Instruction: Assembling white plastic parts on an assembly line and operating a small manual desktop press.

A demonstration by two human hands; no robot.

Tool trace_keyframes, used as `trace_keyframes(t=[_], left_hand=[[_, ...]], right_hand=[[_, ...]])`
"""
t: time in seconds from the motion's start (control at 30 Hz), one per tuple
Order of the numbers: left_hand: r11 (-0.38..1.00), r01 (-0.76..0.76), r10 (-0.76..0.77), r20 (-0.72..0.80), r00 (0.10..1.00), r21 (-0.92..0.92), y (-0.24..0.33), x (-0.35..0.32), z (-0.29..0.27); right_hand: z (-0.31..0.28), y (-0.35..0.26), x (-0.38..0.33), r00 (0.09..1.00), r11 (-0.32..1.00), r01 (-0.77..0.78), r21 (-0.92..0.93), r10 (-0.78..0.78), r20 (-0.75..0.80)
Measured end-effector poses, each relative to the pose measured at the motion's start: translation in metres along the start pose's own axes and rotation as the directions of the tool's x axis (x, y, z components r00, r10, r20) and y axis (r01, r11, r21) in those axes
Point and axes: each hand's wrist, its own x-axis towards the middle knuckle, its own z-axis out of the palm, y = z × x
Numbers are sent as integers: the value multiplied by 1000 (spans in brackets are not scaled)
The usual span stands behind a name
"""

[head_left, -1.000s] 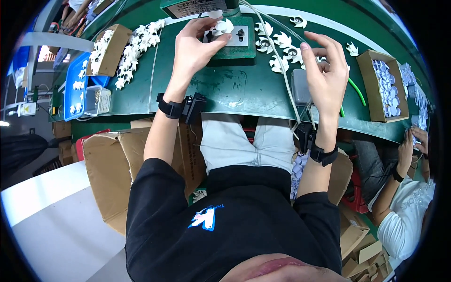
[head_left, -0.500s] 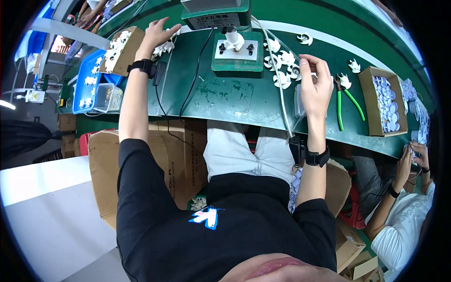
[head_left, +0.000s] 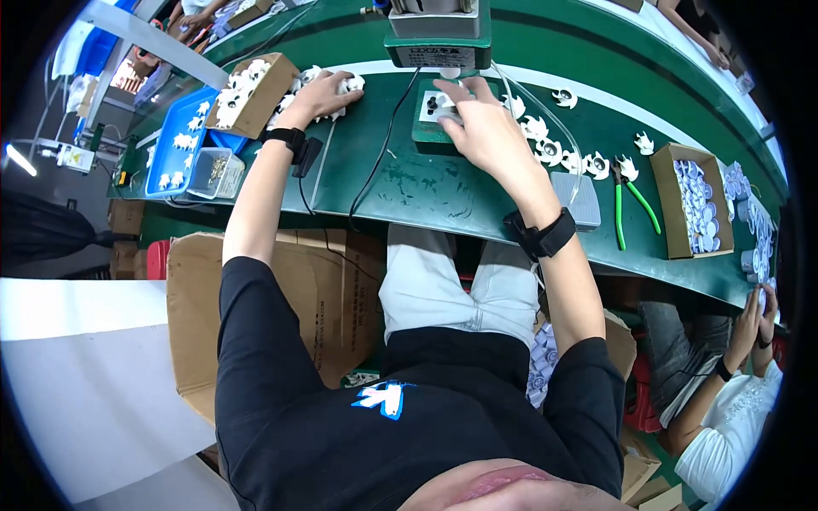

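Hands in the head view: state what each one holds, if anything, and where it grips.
Left hand rests on loose white parts; right hand covers the white fixture. Any grip is hidden, so it cannot be told.

Green workbench (head_left: 443,192) with white parts (head_left: 545,145), pliers (head_left: 630,196), cardboard boxes (head_left: 692,203), blue tray (head_left: 175,140)

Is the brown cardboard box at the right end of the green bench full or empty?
Nearly full: the open-topped brown cardboard box shows small white round parts packed across its inside, rising close to its rim.

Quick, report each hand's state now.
Left hand: closed on small white parts.
Right hand: resting on the green fixture; grip cannot be told.
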Motion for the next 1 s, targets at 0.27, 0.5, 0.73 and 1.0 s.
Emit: trace_keyframes(t=[0.27, 0.5, 0.73, 1.0], left_hand=[[985, 104, -121, -125, 985, -135, -78, 44, 24], [987, 157, -158, -135, 978, -24, -61, 44, 22], [991, -55, 39, -132, 990, -120, -26, 16, 1], [972, -17, -21, -156, 988, -236, -6, -17, -27]], right_hand=[[-24, 1, 11, 988, 984, -151, 99, 154, -25], [-91, 19, -46, 952, 957, -275, 94, 284, -109], [-103, 32, -87, 865, 892, -366, 265, 431, -256], [-99, 46, -100, 803, 859, -339, 384, 477, -357]])
